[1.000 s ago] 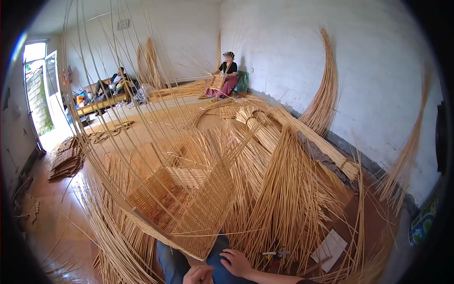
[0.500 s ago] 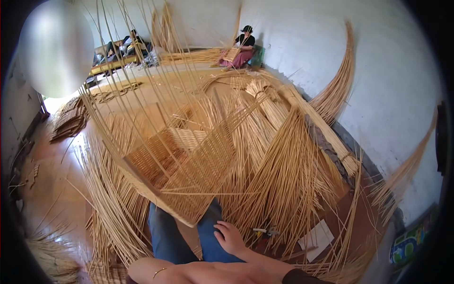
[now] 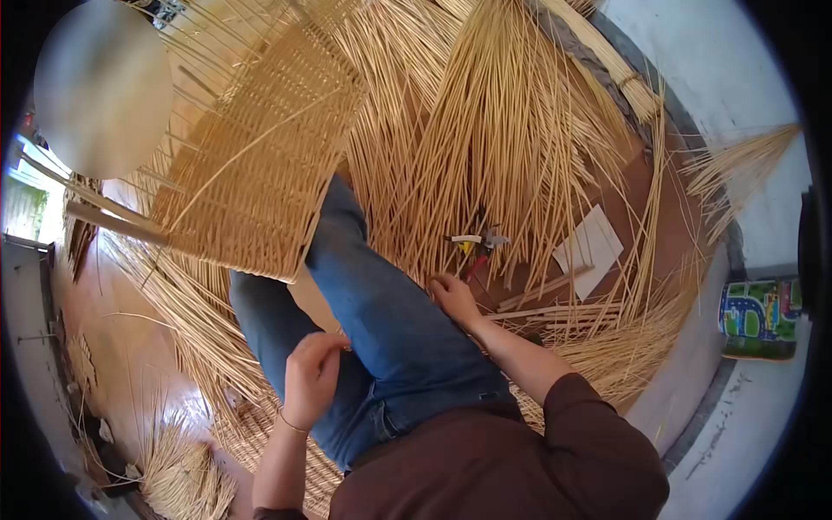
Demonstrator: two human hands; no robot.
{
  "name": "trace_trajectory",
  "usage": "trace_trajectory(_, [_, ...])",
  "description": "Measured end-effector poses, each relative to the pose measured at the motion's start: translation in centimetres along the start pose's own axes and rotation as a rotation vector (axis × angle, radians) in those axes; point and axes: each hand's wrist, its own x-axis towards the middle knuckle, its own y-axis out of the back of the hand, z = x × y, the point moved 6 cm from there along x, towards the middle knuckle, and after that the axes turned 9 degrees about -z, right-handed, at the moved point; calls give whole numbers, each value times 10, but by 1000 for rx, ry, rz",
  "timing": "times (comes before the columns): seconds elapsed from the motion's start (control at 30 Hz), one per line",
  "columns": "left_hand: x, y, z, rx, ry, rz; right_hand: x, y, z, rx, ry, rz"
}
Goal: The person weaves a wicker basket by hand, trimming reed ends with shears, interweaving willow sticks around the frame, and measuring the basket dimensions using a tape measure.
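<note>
A woven wicker basket (image 3: 269, 165) with long upright stakes tilts above my knees at the upper left; neither hand is on it. Over my lap, my left hand (image 3: 314, 377) has its fingers pinched together, and whatever they hold is too small to make out. My right hand (image 3: 455, 299) is low beside my right thigh, fingers loosely bent and slightly apart, with nothing visible in them. Just beyond it on the floor lie pruning shears (image 3: 492, 239) and another tool with a white-and-yellow handle (image 3: 466, 241).
Loose willow rods (image 3: 485, 121) fan out ahead. A white sheet (image 3: 591, 251) and short sticks (image 3: 546, 289) lie at the right. A bound bundle (image 3: 640, 95) rests along the wall. A colourful printed box-like object (image 3: 761, 319) stands far right. Cut rods (image 3: 186, 477) lie lower left.
My view has tipped down toward my lap. The basket now appears further up and left. My right hand has gone from my thigh to beside it; my left hand now shows pinched over my lap.
</note>
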Motion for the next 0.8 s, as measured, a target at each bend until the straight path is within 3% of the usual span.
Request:
trace_trajectory(0.1, [-12,-20,-26,-119,153,15,30,10,79,-216,0,35])
trace_trajectory(0.2, [-18,-39,-37,-208,268,24,67,48,136,-156,-218,193])
trace_trajectory(0.27, [-21,-43,-39,-187,286,44,115,63,226,-448,-29,293])
trace_trajectory(0.3, [-26,-47,-45,-220,342,23,120,66,227,215,300,261])
trace_trajectory(0.33, [-29,-47,-48,-190,312,25,134,65,239,723,-197,360])
trace_trajectory(0.37, [-31,-47,-51,-162,295,27,172,63,292,757,-374,266])
trace_trajectory(0.43, [-39,-37,-55,-168,342,115,173,58,246,772,-631,205])
trace_trajectory(0.5, [-44,-35,-59,-152,375,68,160,50,206,858,-715,324])
trace_trajectory(0.53, [-48,-34,-62,-186,377,81,120,45,142,822,-712,278])
trace_trajectory(0.57, [-50,-32,-64,-190,395,123,90,32,49,918,-734,405])
trace_trajectory(0.63, [-49,-25,-62,-132,320,140,133,43,135,819,-699,369])
trace_trajectory(0.67, [-47,-18,-58,-99,298,150,134,42,130,835,-684,372])
trace_trajectory(0.7, [-47,-13,-62,-71,295,169,135,44,126,709,-858,433])
trace_trajectory(0.8, [-35,19,-60,37,270,212,141,55,116,723,-792,327])
